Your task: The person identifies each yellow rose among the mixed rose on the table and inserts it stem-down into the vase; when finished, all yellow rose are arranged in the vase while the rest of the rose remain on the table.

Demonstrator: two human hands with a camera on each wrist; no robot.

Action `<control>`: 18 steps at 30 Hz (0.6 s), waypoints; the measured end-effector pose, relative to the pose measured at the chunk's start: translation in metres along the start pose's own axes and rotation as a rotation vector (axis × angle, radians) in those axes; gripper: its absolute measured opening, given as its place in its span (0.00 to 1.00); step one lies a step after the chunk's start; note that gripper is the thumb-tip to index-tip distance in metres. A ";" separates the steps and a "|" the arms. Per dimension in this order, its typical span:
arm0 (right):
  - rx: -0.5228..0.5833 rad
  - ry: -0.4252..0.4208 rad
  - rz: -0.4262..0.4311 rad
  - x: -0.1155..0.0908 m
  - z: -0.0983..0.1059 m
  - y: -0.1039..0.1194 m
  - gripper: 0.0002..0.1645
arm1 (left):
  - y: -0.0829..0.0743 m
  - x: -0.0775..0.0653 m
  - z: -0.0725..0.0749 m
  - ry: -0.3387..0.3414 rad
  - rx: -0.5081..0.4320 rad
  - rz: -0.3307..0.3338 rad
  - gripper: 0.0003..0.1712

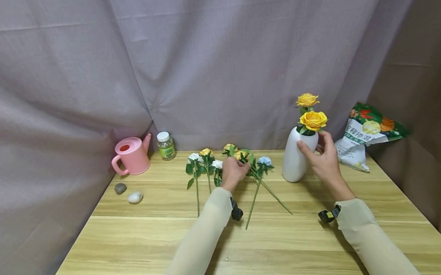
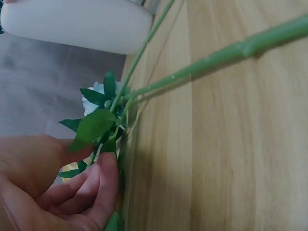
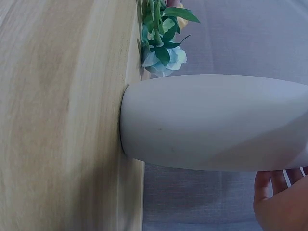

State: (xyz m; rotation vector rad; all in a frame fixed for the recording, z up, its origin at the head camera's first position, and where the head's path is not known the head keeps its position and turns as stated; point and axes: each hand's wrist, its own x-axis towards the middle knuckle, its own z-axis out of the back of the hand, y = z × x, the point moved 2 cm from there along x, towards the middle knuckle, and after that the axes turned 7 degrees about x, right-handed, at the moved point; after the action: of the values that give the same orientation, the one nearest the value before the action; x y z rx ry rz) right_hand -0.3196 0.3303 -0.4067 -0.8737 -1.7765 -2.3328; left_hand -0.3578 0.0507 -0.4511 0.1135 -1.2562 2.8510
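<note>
My left hand point(image 1: 234, 171) pinches the green stem of a yellow rose point(image 1: 240, 154) between thumb and fingertips, just below its bloom. In the left wrist view, a leaf point(image 2: 94, 129) stands over the pinched spot and the fingers hide most of the bloom. A light blue rose point(image 1: 264, 160) lies close by, its stem crossing another. My right hand point(image 1: 325, 161) grips the white vase point(image 1: 293, 161) near its mouth, thumb in front and fingers behind. The vase stands on the table, tilted slightly. Two yellow roses point(image 1: 313, 120) rise out of it.
White roses point(image 1: 195, 157) and other yellow roses point(image 1: 206, 152) lie left of my left hand. Farther left are a pink watering can point(image 1: 132, 157), a lidded jar point(image 1: 166, 148) and two stones point(image 1: 135, 197). A printed bag point(image 1: 361, 137) leans right of the vase, before the grey curtain point(image 1: 217, 72).
</note>
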 end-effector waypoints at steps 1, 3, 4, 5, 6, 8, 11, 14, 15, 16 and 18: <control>0.002 0.000 0.000 0.000 0.000 0.000 0.38 | 0.000 0.001 0.000 0.000 0.002 0.005 0.21; 0.004 0.000 0.001 0.000 -0.001 0.000 0.38 | 0.001 0.002 -0.001 0.009 0.003 0.014 0.22; 0.005 0.001 0.001 0.000 0.000 0.000 0.38 | 0.000 0.003 -0.001 0.011 0.002 0.019 0.21; 0.004 0.002 0.001 0.000 0.000 -0.001 0.38 | 0.000 0.003 -0.002 0.016 -0.004 0.026 0.21; 0.005 0.002 0.001 0.000 0.001 -0.001 0.38 | 0.000 0.004 -0.003 0.024 -0.017 0.035 0.21; 0.006 0.002 -0.002 0.000 0.001 -0.002 0.38 | -0.001 0.004 -0.004 0.032 -0.038 0.050 0.20; -0.002 0.003 -0.010 0.000 0.001 -0.002 0.38 | -0.002 0.005 -0.006 0.034 -0.068 0.076 0.19; -0.003 0.005 -0.022 0.000 0.000 0.002 0.38 | -0.004 0.004 -0.006 0.030 -0.122 0.097 0.18; -0.003 0.008 -0.026 -0.001 0.000 0.005 0.38 | -0.004 0.003 -0.007 0.033 -0.157 0.100 0.17; -0.002 0.010 -0.029 -0.003 -0.001 0.009 0.38 | -0.004 0.003 -0.007 0.037 -0.195 0.102 0.17; -0.002 0.016 -0.032 -0.006 -0.001 0.018 0.37 | -0.004 0.002 -0.006 0.054 -0.276 0.096 0.17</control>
State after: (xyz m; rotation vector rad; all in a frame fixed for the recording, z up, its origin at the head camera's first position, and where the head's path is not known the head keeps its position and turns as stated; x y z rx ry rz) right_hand -0.3083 0.3216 -0.3943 -0.8305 -1.7954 -2.3544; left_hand -0.3600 0.0576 -0.4521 -0.0306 -1.6690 2.6996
